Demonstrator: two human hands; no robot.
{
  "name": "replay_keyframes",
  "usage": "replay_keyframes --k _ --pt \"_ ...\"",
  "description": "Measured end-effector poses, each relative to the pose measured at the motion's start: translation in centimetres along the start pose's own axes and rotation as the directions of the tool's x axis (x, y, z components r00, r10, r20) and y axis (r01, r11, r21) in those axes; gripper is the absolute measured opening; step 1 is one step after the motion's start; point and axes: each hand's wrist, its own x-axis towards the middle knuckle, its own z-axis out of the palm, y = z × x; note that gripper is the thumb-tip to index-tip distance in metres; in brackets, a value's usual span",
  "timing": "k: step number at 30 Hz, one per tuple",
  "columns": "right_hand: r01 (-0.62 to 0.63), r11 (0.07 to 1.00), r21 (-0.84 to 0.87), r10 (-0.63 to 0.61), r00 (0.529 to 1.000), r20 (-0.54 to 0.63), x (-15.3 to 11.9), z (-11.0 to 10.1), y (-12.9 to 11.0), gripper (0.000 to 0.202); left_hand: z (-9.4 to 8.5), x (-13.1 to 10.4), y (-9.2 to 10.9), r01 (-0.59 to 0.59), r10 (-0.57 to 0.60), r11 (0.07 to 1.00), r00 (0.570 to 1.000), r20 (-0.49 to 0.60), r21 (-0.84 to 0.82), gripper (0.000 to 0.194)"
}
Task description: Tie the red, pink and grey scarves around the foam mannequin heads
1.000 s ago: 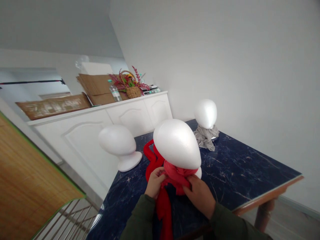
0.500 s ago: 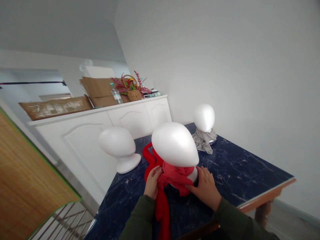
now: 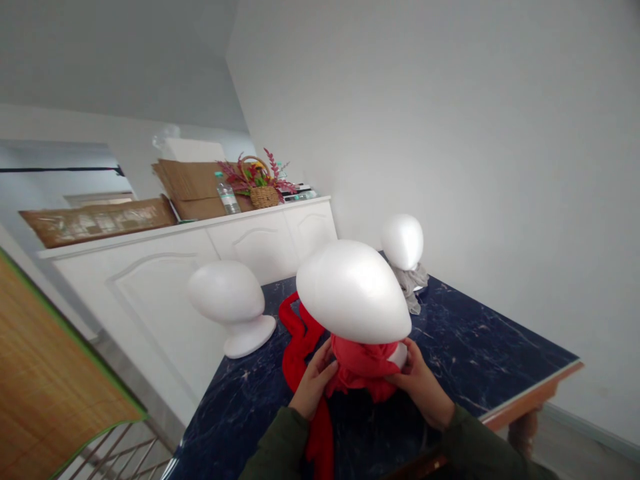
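A white foam mannequin head (image 3: 353,290) stands in front of me, tilted in view. A coral-red scarf (image 3: 365,367) is wrapped round its neck. My left hand (image 3: 315,380) grips the scarf's left side, thumb and fingers closed on the cloth. On the other side my right hand (image 3: 425,387) pinches the scarf's right edge, its fingers reaching behind the white neck. A deeper red cloth (image 3: 295,343) lies on the table beside and behind my left hand, with a long end running down toward me. The underside of the scarf is hidden.
A bare white mannequin head (image 3: 227,290) stands at left; another head (image 3: 403,241) with a grey scarf (image 3: 414,280) is behind, at right. All rest on a dark blue marbled table (image 3: 475,347). A white cabinet (image 3: 155,300) stands beyond, holding cardboard and a flower basket (image 3: 264,197).
My left hand has moved right, closer in against the scarf. The scarf and head now sit slightly turned and tilted to the right, and my right hand has closed around the scarf's edge.
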Motion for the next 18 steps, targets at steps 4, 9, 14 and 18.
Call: replay_keyframes --k 4,9,14,18 --pt "-0.019 0.991 0.131 0.016 1.0 0.023 -0.3 -1.3 -0.8 0.069 0.6 -0.3 0.2 0.011 -0.015 0.996 0.999 0.044 0.087 0.053" --pt "0.106 0.988 0.115 -0.08 0.974 -0.211 1.3 -5.4 -2.2 0.073 -0.1 0.1 0.2 0.025 -0.01 0.964 0.998 -0.057 0.264 0.053" --pt "0.22 0.975 -0.015 -0.197 0.84 -0.506 5.0 -12.2 -3.4 0.08 -2.0 1.0 -0.7 0.036 0.139 0.876 0.936 -0.324 0.482 0.041" --pt "0.2 0.974 -0.108 -0.224 0.766 -0.602 6.9 -15.6 -3.3 0.079 -3.4 1.0 -1.0 0.126 0.275 0.651 0.88 -0.387 0.748 0.036"
